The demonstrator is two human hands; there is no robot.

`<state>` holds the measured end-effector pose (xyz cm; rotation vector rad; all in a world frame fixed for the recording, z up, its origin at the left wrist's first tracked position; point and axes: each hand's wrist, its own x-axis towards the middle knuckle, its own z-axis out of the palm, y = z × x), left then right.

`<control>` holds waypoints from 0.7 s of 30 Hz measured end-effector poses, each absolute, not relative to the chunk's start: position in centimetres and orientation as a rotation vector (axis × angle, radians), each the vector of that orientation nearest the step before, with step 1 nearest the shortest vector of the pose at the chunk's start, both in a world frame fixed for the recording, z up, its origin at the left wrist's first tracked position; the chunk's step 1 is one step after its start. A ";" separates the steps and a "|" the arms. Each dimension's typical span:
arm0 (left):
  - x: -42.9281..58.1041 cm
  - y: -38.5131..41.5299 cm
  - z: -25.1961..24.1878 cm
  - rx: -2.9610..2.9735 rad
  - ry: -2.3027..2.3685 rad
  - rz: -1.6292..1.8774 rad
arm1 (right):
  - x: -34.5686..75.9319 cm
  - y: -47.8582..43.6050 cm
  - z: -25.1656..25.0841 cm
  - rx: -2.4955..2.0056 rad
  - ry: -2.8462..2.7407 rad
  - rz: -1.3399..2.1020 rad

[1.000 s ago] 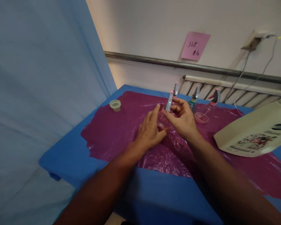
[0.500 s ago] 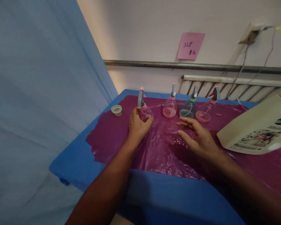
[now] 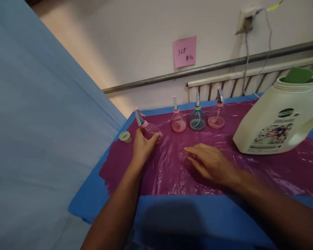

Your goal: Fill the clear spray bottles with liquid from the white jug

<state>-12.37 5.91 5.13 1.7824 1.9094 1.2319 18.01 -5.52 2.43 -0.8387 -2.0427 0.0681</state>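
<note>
My left hand (image 3: 143, 146) is wrapped round a clear pink spray bottle (image 3: 151, 130), which leans to the left with its grey and pink spray head up. Over the wet plastic sheet, my right hand (image 3: 210, 161) hovers with fingers stretched to the left and a gap above the thumb; nothing shows in it. Behind the hands stand a pink spray bottle (image 3: 178, 123), a teal spray bottle (image 3: 197, 120) and another pink spray bottle (image 3: 216, 118). Left of my left hand sits a small pale green cap (image 3: 125, 136).
A large cream jug (image 3: 276, 121) with a green piece in its mouth stands at the right. The purple plastic sheet (image 3: 122, 166) covers much of the blue tabletop (image 3: 87, 205). A metal rail (image 3: 156, 79) runs along the wall, and a blue curtain (image 3: 41, 121) hangs at left.
The view has turned, so the scene tilts and shifts left. The bottle in my left hand has tipped further left. My right hand's fingers have drawn closer together and lower.
</note>
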 end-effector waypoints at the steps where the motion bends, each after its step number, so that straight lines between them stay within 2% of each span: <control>1: -12.4 6.4 5.4 1.813 1.953 1.163 | 17.9 -5.5 2.3 -0.828 -2.039 0.070; 5: -12.7 8.9 5.8 1.874 2.026 1.021 | 17.7 -5.3 1.9 -0.835 -2.031 0.111; 13: -13.1 13.1 5.4 1.948 2.047 0.964 | 17.6 -5.1 1.7 -0.858 -2.050 0.112; 21: -14.0 13.7 5.1 2.053 2.012 0.983 | 17.6 -4.9 1.4 -0.845 -2.068 0.059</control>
